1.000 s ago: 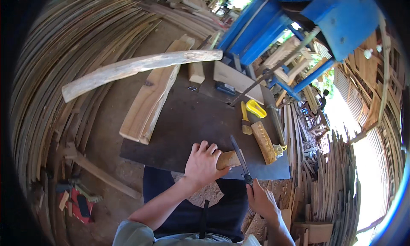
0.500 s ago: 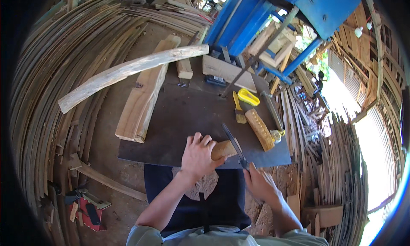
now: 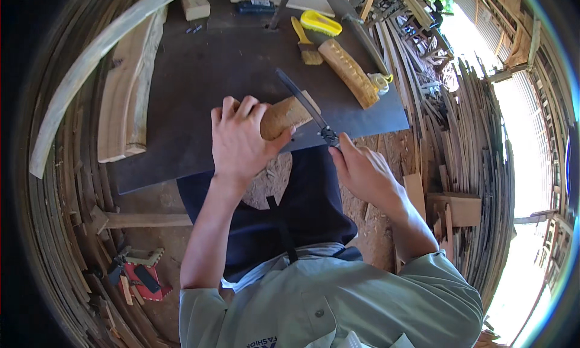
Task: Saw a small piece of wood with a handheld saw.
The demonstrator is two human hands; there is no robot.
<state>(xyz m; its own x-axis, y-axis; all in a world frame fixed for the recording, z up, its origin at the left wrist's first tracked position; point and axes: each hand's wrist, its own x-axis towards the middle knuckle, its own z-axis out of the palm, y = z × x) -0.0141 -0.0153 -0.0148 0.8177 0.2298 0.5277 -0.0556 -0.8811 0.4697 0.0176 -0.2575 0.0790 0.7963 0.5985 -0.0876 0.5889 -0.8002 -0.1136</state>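
My left hand (image 3: 237, 136) presses a short piece of brown wood (image 3: 279, 117) onto the dark tabletop (image 3: 199, 88) near its front edge, fingers bent over its left end. In my right hand (image 3: 368, 173) is the handle of a saw, which looks like a folding one. Its dark, narrow blade (image 3: 294, 90) lies slantwise across the wood's right end. My fingers hide most of the handle. Beyond the wood lie a paintbrush (image 3: 306, 45) with a yellow handle, a yellow scrubbing brush (image 3: 321, 23) and a notched length of wood (image 3: 349, 74).
A thick plank (image 3: 128, 94) and a long curved board (image 3: 84, 64) rest at the left. An upright metal blade (image 3: 282, 8) rises through the tabletop at the back. Stacked wood strips (image 3: 468, 167) stand right. A red case (image 3: 148, 281) sits on the floor lower left.
The view has tilted down, so the tabletop things appear higher and my shirt shows more. Both hands keep their holds, and the saw blade is still across the wood's right end.
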